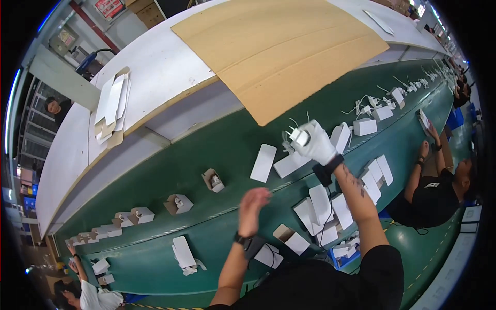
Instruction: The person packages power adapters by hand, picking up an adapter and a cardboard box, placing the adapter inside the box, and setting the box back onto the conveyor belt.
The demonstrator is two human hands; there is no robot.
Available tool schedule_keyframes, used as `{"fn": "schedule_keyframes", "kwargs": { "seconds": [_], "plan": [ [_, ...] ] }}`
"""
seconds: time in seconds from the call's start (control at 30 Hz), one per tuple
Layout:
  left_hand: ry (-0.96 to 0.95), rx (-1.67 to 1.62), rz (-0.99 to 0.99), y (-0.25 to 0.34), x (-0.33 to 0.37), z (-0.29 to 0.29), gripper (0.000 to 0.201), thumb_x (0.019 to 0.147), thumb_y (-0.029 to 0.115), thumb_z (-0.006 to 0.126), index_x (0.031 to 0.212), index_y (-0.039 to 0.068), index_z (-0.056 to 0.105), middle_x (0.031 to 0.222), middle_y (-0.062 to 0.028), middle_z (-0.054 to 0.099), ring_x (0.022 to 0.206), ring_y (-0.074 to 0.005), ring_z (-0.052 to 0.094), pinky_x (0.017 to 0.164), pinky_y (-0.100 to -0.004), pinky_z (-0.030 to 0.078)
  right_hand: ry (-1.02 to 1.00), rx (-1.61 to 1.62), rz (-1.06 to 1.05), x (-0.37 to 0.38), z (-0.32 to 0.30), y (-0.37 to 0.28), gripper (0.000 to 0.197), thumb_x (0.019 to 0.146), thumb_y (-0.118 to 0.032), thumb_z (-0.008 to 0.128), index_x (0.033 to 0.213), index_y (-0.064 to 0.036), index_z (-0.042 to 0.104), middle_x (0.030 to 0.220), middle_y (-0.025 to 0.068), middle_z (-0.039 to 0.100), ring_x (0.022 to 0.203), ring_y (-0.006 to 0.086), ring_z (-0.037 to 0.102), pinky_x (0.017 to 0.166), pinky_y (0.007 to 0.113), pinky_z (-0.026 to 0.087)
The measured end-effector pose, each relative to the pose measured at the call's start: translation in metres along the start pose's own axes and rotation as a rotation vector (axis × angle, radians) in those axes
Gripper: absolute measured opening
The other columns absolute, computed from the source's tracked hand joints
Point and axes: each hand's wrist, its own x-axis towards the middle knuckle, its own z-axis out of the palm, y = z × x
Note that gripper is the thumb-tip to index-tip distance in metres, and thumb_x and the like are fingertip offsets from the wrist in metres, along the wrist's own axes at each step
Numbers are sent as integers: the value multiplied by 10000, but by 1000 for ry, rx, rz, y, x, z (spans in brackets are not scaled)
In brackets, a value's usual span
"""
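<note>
My right hand (316, 144), in a white glove, grips a white plug-in charger (298, 136) with thin cable ends sticking out, above the green conveyor belt. Just below it a white box (290, 164) lies on the belt, and another flat white box (263, 163) lies to its left. My bare left hand (253, 205) hovers over the near side of the belt. Its fingers are blurred and partly turned away; nothing shows in it. Left of it stands an open small box (213, 180) with a white item inside.
More open boxes (178, 204) line the belt leftward. Chargers with cables (367, 109) trail off to the right. White boxes (323, 206) are piled near me above a blue bin (345, 253). Cardboard (279, 46) overhangs the white shelf. Co-workers (434, 191) sit right and lower left.
</note>
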Motion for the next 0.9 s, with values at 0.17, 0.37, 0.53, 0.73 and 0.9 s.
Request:
{"fn": "schedule_keyframes", "kwargs": {
  "seconds": [0.17, 0.37, 0.53, 0.73, 0.9],
  "plan": [
    [-291, -865, -704, -52, 4, 93, 490, 935, 441, 433, 1146, 11, 537, 1071, -123, 606, 959, -233, 589, 883, -363, 456, 94, -2, -93, -87, -26, -36, 279, 721, -209, 680, 877, -15, 553, 794, 134, 524, 729, 290, 556, 672, 361, 474],
    [-548, -1627, -388, -117, 40, 57, 420, 948, 412, 426, 1171, 72, 533, 1093, -83, 600, 958, -204, 570, 847, -306, 451, 5, 487, 193, -164, -22, -74, 244, 726, -127, 684, 896, -18, 548, 845, 85, 557, 788, 215, 567, 680, 314, 464],
    [-220, -786, -125, -42, 15, 77, 361, 964, 316, 424, 1170, 40, 530, 1112, -97, 595, 1034, -196, 553, 890, -297, 432, -169, 987, 410, -178, -1, -69, 343, 750, -176, 685, 1020, -24, 539, 922, 46, 573, 859, 163, 563, 740, 285, 461],
    [79, -554, -1, -23, 0, 79, 402, 980, 302, 366, 1201, -4, 505, 1210, -134, 550, 1146, -207, 500, 982, -313, 364, -131, 747, 308, -163, 26, -93, 357, 762, -169, 668, 1055, -11, 539, 952, 37, 569, 864, 127, 545, 800, 260, 445],
    [166, -251, 230, -23, 5, 87, 438, 986, 323, 336, 1232, -8, 483, 1264, -133, 509, 1164, -204, 462, 1025, -325, 300, -183, 988, 433, -151, 52, -76, 291, 791, -113, 626, 1047, 7, 554, 934, 46, 576, 858, 137, 537, 806, 261, 436]
  ]
}}
